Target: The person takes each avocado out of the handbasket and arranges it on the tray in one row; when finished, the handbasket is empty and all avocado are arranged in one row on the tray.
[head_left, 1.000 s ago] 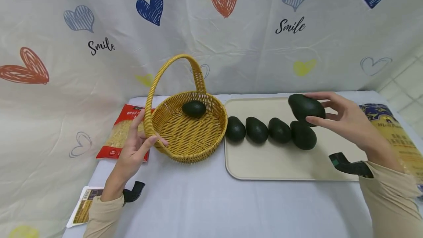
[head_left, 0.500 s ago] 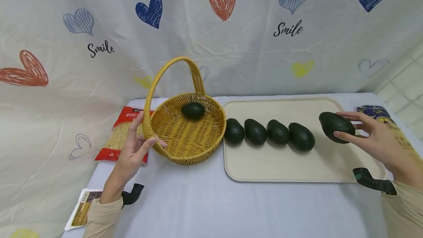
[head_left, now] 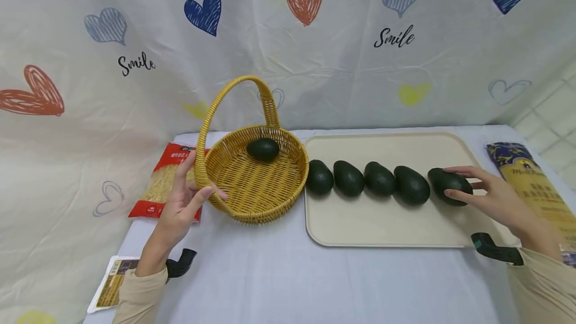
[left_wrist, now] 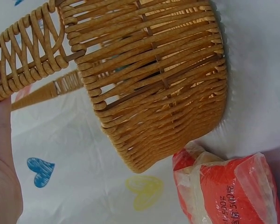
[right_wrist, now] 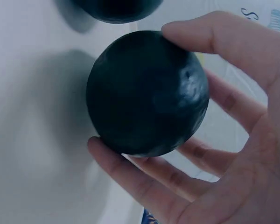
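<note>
A yellow wicker basket (head_left: 252, 209) with a tall handle stands on the white table, and one dark avocado (head_left: 263, 149) lies inside it. My left hand (head_left: 200, 174) pinches the basket's near-left rim, thumb inside and fingers outside; the left wrist view shows the basket wall (left_wrist: 163, 93) close up. On the beige tray (head_left: 382, 229) several dark avocados lie in a row (head_left: 379, 179). My right hand (head_left: 452, 182) grips the rightmost avocado (head_left: 438, 181), which rests on the tray. In the right wrist view my fingers (right_wrist: 214, 37) and thumb curl round that avocado (right_wrist: 147, 93).
A red noodle packet (head_left: 162, 184) lies left of the basket and shows as a red packet (left_wrist: 228, 191) in the left wrist view. A yellow pasta bag (head_left: 531, 179) lies right of the tray. A labelled pack (head_left: 112, 279) sits at the front left. A heart-print curtain hangs behind.
My right hand carried the avocado from above the row out to the right, then down onto the tray at the row's right end. The left hand and basket stayed still.
</note>
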Demonstrator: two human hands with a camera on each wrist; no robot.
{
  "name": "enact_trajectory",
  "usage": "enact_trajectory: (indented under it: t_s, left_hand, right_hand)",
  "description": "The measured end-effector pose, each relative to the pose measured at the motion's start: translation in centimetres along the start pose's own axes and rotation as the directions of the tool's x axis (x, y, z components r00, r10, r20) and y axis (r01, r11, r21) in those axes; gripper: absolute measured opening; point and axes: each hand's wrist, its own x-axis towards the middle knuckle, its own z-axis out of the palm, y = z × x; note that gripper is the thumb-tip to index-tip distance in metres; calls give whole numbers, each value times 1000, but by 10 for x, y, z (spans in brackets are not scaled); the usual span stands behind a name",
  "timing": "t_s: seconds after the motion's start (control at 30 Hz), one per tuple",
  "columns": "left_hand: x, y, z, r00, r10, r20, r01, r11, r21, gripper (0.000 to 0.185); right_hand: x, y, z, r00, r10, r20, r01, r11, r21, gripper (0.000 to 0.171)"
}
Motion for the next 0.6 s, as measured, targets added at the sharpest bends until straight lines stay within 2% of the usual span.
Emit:
enact_trajectory:
  t_s: [0.23,0.4,0.6]
  left_hand:
    - [1,2,1,1000,-8,4,8,1000,-3,80]
    - [1,1,1,1000,19,2,-19,1000,-19,82]
    - [0,3,1,1000,5,2,-5,1000,-21,80]
  right_hand:
    - [0,3,2,994,88,63,-86,996,-36,50]
    - [0,0,-3,994,76,79,-74,997,-27,51]
    - [1,-4,-6,990,89,108,-88,996,-13,54]
